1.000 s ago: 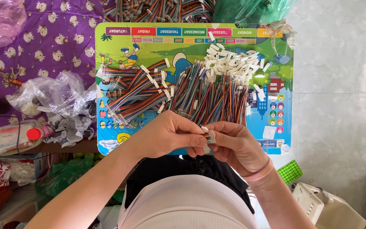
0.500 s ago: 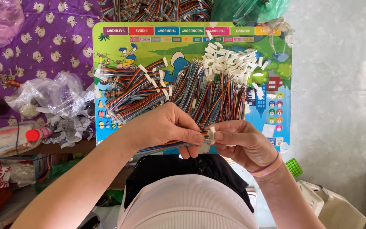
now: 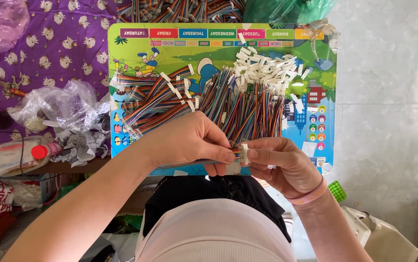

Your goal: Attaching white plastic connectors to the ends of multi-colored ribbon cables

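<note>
My left hand (image 3: 194,140) pinches the end of a flat multicoloured ribbon cable (image 3: 237,154), which runs left under my palm. My right hand (image 3: 279,162) holds a small white plastic connector (image 3: 246,153) against that cable end. Both hands meet just above the near edge of a colourful cartoon board (image 3: 315,102). On the board lie a heap of ribbon cables with white connectors (image 3: 248,109) and a second bundle (image 3: 153,104) to the left. Loose white connectors (image 3: 267,70) are piled at the board's upper right.
Crumpled clear plastic bags (image 3: 56,104) lie left of the board on a purple patterned cloth (image 3: 58,48). A red-capped bottle (image 3: 44,150) sits nearby. More cables (image 3: 184,9) are stacked beyond the board. A tiled floor (image 3: 388,121) and a small green item (image 3: 337,190) are to the right.
Both hands stayed together over the board's near edge. The fingers shifted slightly, and the white connector now sits against the cable end.
</note>
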